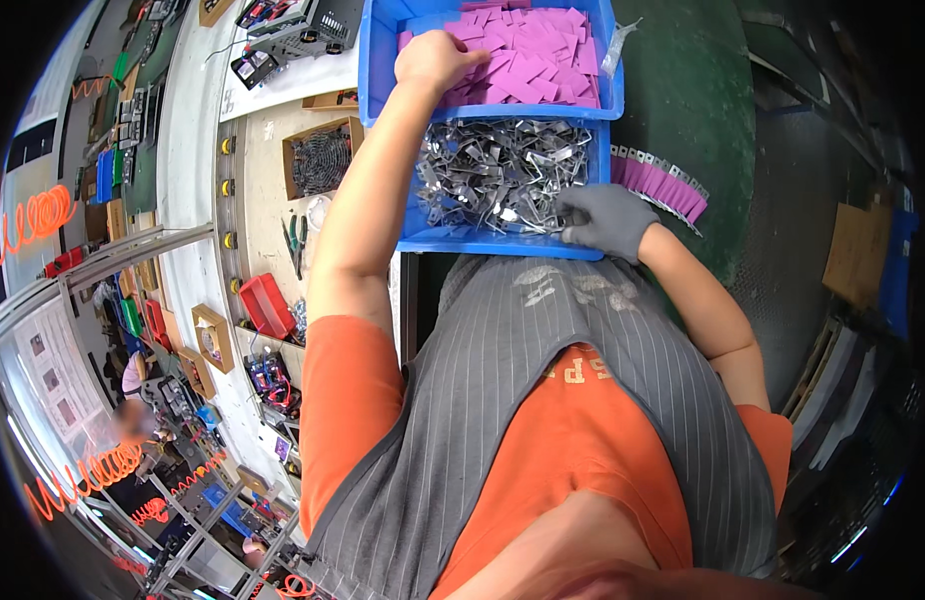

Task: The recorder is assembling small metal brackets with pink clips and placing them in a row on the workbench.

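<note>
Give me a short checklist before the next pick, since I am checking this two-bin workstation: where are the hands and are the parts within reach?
1. Left hand in the far blue bin, on the purple pads: ok.
2. Right hand, in a grey glove, at the near blue bin, touching the metal clips: ok.
3. Left hand bare while the right is gloved: not ok if gloves are required.
4. Whether either hand's fingers actually hold a part: cannot tell.
5. Both bins well stocked: ok.
6. Row of purple-tipped pieces lying on the green mat right of the bins: ok.
</note>
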A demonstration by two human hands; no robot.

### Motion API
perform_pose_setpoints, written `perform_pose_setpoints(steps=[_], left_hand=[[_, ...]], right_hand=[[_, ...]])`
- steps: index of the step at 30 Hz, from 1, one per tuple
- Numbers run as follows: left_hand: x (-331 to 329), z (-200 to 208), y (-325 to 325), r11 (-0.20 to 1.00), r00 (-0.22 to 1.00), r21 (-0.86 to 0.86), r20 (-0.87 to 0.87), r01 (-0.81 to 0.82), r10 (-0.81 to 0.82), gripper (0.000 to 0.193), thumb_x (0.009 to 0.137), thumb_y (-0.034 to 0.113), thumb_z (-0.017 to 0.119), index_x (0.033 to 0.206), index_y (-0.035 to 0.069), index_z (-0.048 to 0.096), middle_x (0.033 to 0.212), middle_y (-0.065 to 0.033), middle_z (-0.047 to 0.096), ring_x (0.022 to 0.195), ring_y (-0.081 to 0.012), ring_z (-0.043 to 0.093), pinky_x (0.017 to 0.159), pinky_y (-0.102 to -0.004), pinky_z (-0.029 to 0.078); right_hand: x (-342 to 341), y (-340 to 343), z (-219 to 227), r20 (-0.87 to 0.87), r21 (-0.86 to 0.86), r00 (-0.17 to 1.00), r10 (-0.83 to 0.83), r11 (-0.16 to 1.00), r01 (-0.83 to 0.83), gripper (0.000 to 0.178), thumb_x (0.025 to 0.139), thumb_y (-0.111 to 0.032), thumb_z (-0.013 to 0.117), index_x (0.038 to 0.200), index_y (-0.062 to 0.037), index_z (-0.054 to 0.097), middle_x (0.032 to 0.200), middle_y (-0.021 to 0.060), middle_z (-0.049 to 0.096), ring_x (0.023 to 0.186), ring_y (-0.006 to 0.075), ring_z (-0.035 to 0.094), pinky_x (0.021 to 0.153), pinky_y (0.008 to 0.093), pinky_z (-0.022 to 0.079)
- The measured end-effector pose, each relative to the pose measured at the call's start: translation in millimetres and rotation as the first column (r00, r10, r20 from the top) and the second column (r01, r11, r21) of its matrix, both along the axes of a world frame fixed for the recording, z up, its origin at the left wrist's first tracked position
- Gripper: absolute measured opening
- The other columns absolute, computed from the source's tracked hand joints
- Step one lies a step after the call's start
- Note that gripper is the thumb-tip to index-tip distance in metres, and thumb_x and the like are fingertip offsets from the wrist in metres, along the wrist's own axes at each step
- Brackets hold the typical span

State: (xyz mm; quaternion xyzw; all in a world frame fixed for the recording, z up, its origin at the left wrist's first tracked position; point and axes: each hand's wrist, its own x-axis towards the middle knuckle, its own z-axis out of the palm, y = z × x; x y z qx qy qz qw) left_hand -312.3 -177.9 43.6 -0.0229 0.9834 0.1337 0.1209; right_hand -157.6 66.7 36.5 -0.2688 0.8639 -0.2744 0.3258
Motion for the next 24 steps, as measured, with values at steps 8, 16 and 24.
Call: perform_pose_setpoints(steps=[8, 16, 24], left_hand=[[20, -9, -25, 0.732, 0.965, 0.679, -0.156, -0.051, 0.212, 0.027, 0.079, 0.024, 0.069, 0.095, 0.002, 0.07, 0.085, -0.0091, 0.07, 0.075, -0.015, 0.064, 0.071, -0.0274, 0.049], [133, 35, 15, 0.698, 0.94, 0.688, -0.335, 0.197, 0.064, 0.013, 0.072, 0.007, 0.076, 0.081, 0.0, 0.069, 0.086, -0.0082, 0.069, 0.079, -0.0134, 0.063, 0.072, -0.0261, 0.049], [161, 36, 35, 0.61, 0.993, 0.789, -0.118, 0.075, 0.03, 0.011, 0.078, 0.001, 0.071, 0.086, -0.002, 0.064, 0.088, -0.0065, 0.068, 0.074, -0.006, 0.058, 0.067, -0.0206, 0.049]], right_hand=[[9, 26, 23, 0.689, -0.12, 0.684, -0.238, 0.894, 0.432, 0.024, 0.084, -0.023, 0.06, 0.096, -0.0024, 0.06, 0.076, 0.0085, 0.061, 0.068, 0.0182, 0.058, 0.063, 0.033, 0.047], [18, 45, 57, 0.416, -0.694, 0.891, -0.181, 0.571, 0.439, 0.025, 0.084, -0.003, 0.057, 0.109, 0.0017, 0.061, 0.097, 0.0082, 0.063, 0.089, 0.0134, 0.061, 0.078, 0.0255, 0.049], [14, 45, 87, 0.007, -0.812, 0.964, -0.266, 0.561, 0.161, 0.022, 0.08, 0.004, 0.056, 0.102, 0.0063, 0.061, 0.091, 0.0112, 0.065, 0.081, 0.0138, 0.062, 0.071, 0.0251, 0.049]])
